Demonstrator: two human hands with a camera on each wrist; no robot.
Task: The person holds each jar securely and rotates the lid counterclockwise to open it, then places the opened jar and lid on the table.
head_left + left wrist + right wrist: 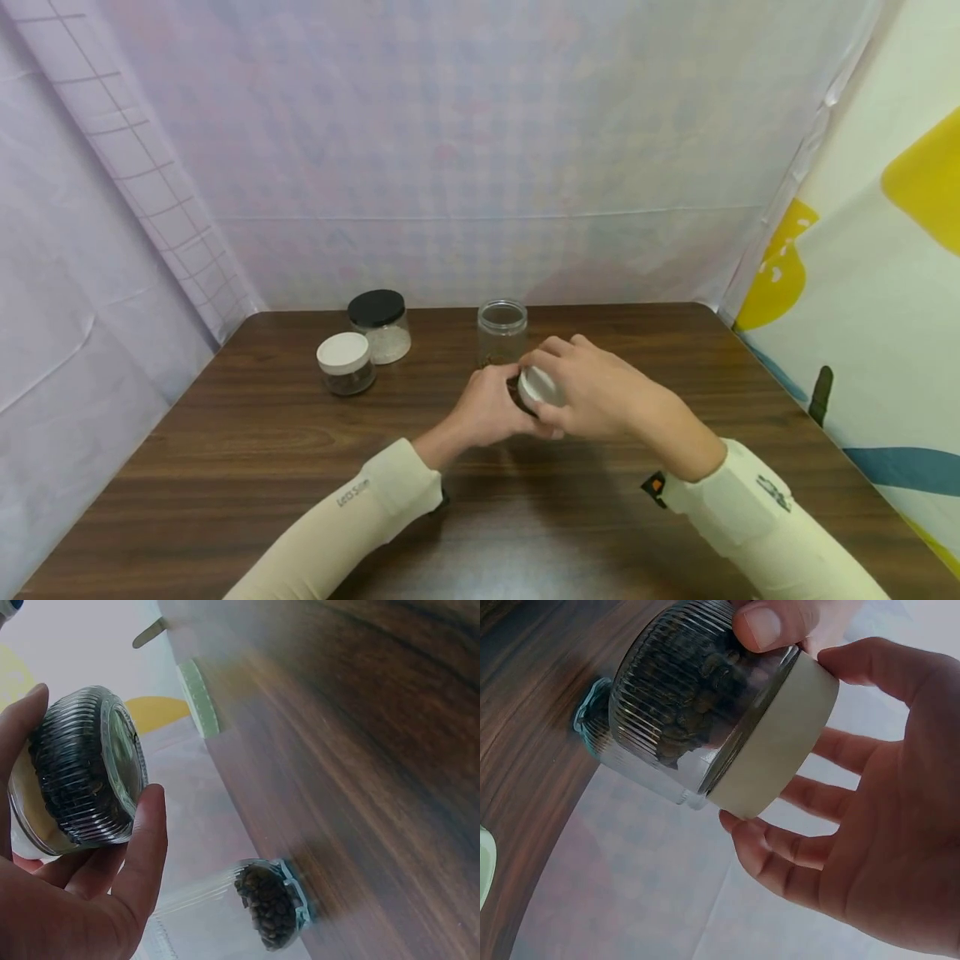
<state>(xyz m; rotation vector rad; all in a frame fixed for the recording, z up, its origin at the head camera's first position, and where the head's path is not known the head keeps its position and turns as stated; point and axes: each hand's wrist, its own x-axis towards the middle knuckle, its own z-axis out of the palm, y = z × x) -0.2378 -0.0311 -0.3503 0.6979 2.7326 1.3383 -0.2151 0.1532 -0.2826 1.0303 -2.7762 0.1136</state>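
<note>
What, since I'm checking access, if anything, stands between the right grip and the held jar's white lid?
Nothing visible: the right grip touches the white lid. The left grip holds the ribbed jar; the open jar stands farther back.

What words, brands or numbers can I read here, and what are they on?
"Lets S…", on the left sleeve; the ending is too blurred.
Dark marks on the right sleeve: too blurred to read.
Held jar: none visible.

Behind the held jar (712, 712) stands another jar (502, 332).
</note>
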